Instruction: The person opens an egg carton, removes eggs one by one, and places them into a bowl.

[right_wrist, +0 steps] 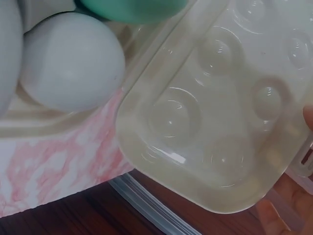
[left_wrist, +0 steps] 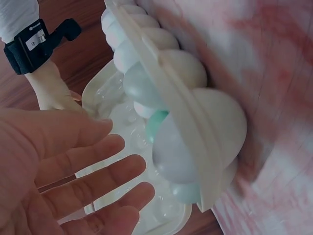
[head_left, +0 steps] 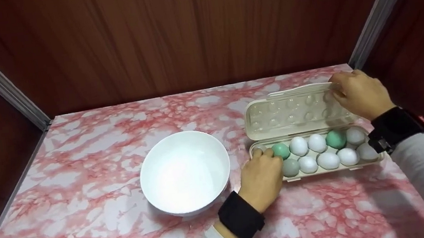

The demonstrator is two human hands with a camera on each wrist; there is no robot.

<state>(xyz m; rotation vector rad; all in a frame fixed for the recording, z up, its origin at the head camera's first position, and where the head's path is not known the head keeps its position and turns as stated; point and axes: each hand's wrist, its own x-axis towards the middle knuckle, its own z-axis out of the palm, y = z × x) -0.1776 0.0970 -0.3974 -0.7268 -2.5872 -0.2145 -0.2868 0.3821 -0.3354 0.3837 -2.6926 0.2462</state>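
Long, cream plastic egg carton (left_wrist: 186, 112): lying right of centre on the red-and-white marbled desk (head_left: 75, 182); probably weighing little, flexing slightly at the walls, suiting a hold along the rim.
White and green, smooth oval eggs (head_left: 299, 146): sitting in two rows inside; likely slipping easily, possibly cracking under pressure, suiting a light pinch around the sides.
Cream, dimpled lid (head_left: 283, 113): standing raised behind the rows.
Left hand (head_left: 262, 177): reaching over the carton's left end, fingers extending loosely, gripping nothing; contact not showing clearly.
Right hand (head_left: 361, 94): stretching to the far right corner, fingers gripping the lid's edge.
Round white bowl (head_left: 184, 170): resting left of the carton.
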